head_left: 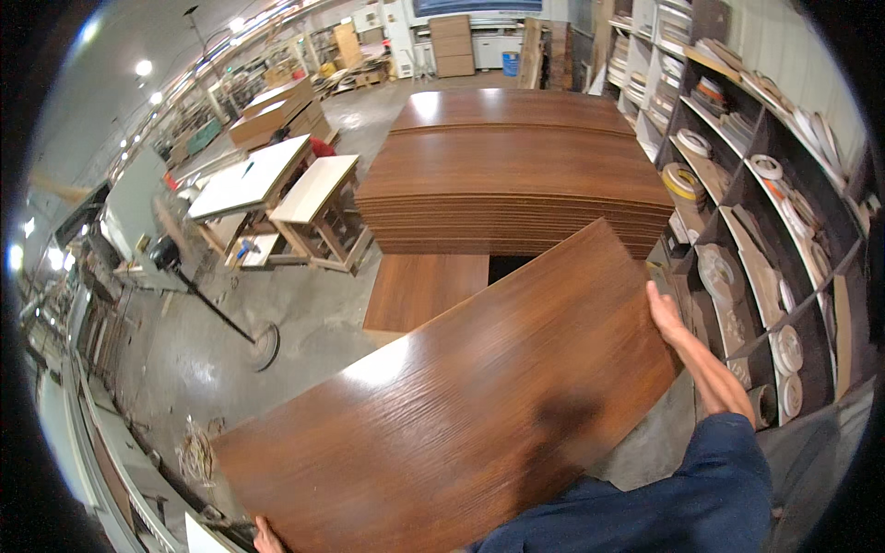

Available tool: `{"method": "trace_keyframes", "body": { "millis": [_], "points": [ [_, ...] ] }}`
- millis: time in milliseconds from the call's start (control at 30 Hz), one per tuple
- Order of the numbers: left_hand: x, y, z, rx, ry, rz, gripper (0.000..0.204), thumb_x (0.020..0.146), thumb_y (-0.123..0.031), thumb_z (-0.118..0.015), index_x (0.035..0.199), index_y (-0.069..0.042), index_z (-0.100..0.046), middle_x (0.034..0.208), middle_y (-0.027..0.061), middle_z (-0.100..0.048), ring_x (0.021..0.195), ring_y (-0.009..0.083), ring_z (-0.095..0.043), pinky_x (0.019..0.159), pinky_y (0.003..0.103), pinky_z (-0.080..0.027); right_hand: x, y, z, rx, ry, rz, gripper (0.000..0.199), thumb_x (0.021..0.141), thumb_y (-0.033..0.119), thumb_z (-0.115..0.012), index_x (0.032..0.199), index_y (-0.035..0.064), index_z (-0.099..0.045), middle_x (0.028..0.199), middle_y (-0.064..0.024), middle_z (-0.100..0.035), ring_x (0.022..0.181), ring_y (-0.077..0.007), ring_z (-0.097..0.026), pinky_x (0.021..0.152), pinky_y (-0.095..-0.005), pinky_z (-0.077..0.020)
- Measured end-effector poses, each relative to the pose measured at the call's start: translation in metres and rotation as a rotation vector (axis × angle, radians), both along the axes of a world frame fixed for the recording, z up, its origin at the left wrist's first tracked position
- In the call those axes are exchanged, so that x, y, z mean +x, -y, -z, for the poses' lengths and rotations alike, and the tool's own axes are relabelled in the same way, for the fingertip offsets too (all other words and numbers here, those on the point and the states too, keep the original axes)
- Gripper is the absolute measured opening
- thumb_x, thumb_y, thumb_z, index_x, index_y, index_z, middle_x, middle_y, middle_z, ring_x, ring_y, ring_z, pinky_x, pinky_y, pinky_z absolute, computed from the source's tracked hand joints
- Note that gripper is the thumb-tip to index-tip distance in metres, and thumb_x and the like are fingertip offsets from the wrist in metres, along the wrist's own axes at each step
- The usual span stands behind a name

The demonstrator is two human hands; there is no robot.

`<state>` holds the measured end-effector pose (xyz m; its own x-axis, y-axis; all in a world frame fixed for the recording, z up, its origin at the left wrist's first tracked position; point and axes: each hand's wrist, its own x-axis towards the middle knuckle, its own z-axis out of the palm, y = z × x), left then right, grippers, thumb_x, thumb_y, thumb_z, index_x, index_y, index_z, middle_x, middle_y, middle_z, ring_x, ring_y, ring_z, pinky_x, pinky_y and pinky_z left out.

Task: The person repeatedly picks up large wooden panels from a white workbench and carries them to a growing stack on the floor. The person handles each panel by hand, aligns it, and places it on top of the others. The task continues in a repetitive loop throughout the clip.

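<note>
A long brown wood-grain panel (442,396) lies slantwise across my front, its far right corner raised toward a stack of like panels (516,166). My right hand (666,313) grips its right end, thumb up along the edge and the other fingers hidden beneath. At the lower left, my left hand (267,535) holds the near left corner; only part of it shows. Below the stack, another brown board (427,290) juts out, partly covered by the held panel.
Dark shelves (737,194) with rolls of edge banding (716,274) line the right side. To the left stand white-topped worktables (249,180) and a pedestal fan (166,253) with a round base. A machine edge (120,461) runs along the lower left, near tangled strips (195,452).
</note>
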<state>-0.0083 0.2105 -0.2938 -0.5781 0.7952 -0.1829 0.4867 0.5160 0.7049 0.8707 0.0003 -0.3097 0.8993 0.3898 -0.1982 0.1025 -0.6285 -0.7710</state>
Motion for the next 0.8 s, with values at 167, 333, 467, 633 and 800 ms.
{"method": "trace_keyframes", "body": {
  "millis": [167, 333, 467, 633, 800],
  "points": [
    [0.108, -0.177, 0.003, 0.023, -0.032, 0.412, 0.056, 0.09, -0.043, -0.051, 0.098, 0.012, -0.049, 0.063, 0.0108, -0.054, 0.059, 0.02, -0.047, 0.059, 0.039, -0.04, 0.058, 0.043, -0.032, 0.062, 0.026, 0.185, 0.074, 0.094, 0.057, -0.037, 0.105, -0.0135, -0.058, 0.105, -0.0193, -0.062, 0.098, -0.0245, -0.057, 0.083, -0.0399, -0.0438],
    [0.24, -0.339, 0.001, 0.101, -0.064, 0.648, 0.07, 0.087, -0.055, -0.051, 0.075, 0.014, -0.055, 0.061, 0.016, -0.054, 0.058, 0.0198, -0.047, 0.059, 0.039, -0.04, 0.096, 0.034, -0.046, 0.108, -0.11, 0.314, 0.082, 0.093, 0.06, -0.037, 0.129, -0.0139, -0.041, 0.131, -0.0223, -0.047, 0.122, -0.0304, -0.044, 0.098, -0.0403, -0.0373],
    [0.325, -0.45, -0.002, 0.077, -0.174, 0.752, 0.078, 0.086, -0.059, -0.052, 0.077, 0.018, -0.057, 0.062, 0.0191, -0.057, 0.06, 0.023, -0.05, 0.061, 0.042, -0.042, 0.106, 0.002, -0.039, 0.129, -0.105, 0.443, 0.076, 0.092, 0.062, -0.037, 0.119, -0.0095, -0.041, 0.12, -0.0188, -0.045, 0.11, -0.0293, -0.044, 0.09, -0.0431, -0.0384],
    [0.408, -0.547, 0.001, 0.13, -0.095, 0.812, 0.08, 0.087, -0.059, -0.051, 0.072, 0.019, -0.056, 0.06, 0.0187, -0.055, 0.059, 0.0222, -0.05, 0.058, 0.044, -0.041, 0.122, -0.047, -0.027, -0.003, 0.006, 0.625, 0.072, 0.093, 0.06, -0.037, 0.091, -0.007, -0.062, 0.089, -0.0143, -0.061, 0.082, -0.0242, -0.056, 0.074, -0.0441, -0.0443],
    [0.428, -0.566, 0.016, 0.099, -0.133, 0.846, 0.075, 0.088, -0.055, -0.049, 0.073, 0.018, -0.057, 0.06, 0.0181, -0.058, 0.058, 0.0209, -0.05, 0.057, 0.042, -0.041, 0.11, -0.036, -0.008, 0.022, 0.032, 0.682, 0.072, 0.092, 0.062, -0.037, 0.094, -0.006, -0.061, 0.089, -0.0141, -0.061, 0.082, -0.0235, -0.056, 0.074, -0.0433, -0.0444]
  ]
}}
